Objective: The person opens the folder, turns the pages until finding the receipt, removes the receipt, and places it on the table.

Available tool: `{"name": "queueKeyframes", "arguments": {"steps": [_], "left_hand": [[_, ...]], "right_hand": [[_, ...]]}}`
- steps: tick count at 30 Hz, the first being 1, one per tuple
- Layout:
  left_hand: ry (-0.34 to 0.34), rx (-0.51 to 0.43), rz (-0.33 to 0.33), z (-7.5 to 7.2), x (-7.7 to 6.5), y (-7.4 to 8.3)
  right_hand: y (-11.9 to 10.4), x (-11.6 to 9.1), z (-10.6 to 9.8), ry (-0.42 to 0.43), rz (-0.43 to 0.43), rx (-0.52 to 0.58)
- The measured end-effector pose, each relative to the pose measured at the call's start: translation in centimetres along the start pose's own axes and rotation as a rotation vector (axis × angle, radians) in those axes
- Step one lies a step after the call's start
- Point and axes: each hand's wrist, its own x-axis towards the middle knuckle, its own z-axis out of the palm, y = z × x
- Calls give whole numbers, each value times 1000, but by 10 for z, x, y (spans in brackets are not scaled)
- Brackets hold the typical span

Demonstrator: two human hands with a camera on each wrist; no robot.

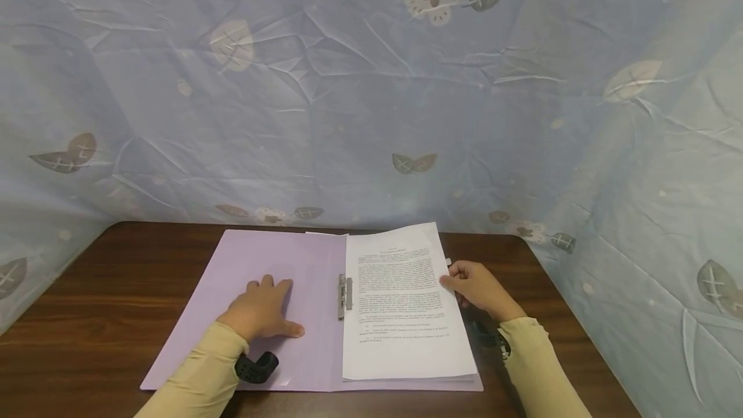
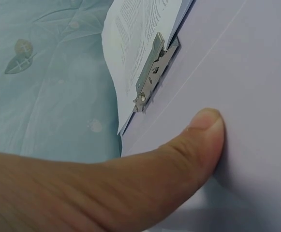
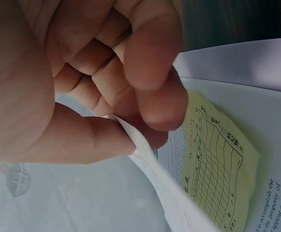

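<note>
A lilac clip folder (image 1: 203, 295) lies spread on the table, with a metal clip (image 1: 342, 302) along its spine. Printed sheets (image 1: 406, 360) cover its right half. Fingers spread, my left hand (image 1: 261, 311) rests on the left cover; its thumb shows large in the left wrist view. At the right edge of the papers, my right hand (image 1: 478, 288) pinches the upper paper between thumb and fingers, lifting that edge. Beneath it, the right wrist view reveals a yellow slip (image 3: 217, 164) with a printed grid, lying on another printed page (image 3: 271, 130).
The dark wooden table (image 1: 75, 295) extends on both sides of the folder. Behind and to the right hangs a pale blue curtain (image 1: 360, 115) with leaf and flower prints. A black band (image 1: 257, 367) is around the left wrist.
</note>
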Motion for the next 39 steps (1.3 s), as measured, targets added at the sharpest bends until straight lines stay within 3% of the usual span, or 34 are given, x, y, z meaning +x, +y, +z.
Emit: {"name": "queueKeyframes", "arguments": {"steps": [39], "left_hand": [[-13,13,-6,0,1,1]], "right_hand": [[-3,-3,-4,20,3,5]]}}
